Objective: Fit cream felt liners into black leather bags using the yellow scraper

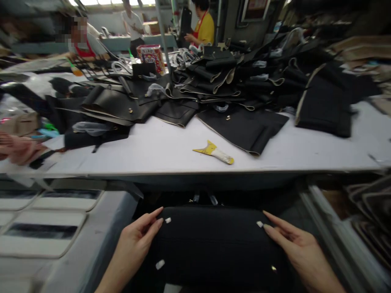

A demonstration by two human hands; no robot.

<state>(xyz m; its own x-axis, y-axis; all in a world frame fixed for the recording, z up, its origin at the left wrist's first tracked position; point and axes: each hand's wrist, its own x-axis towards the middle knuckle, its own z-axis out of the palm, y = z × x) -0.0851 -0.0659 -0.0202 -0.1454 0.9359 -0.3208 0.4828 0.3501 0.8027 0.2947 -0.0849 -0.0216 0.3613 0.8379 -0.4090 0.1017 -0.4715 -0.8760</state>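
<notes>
A black leather bag piece (214,244) with small white tabs and a brass stud lies low in front of me, below the table edge. My left hand (137,240) rests on its left side, fingers stretched along the top edge. My right hand (293,244) lies on its right side, fingers extended flat toward a white tab. Both hands press the piece from the sides and grip nothing else.
A white worktable (171,150) carries a yellow-handled scraper (214,152), a flat black panel (244,126) and heaps of black leather pieces (232,77). White-edged panels (42,232) lie at the left. Stacked trays (366,211) stand at the right. Three people work at the back.
</notes>
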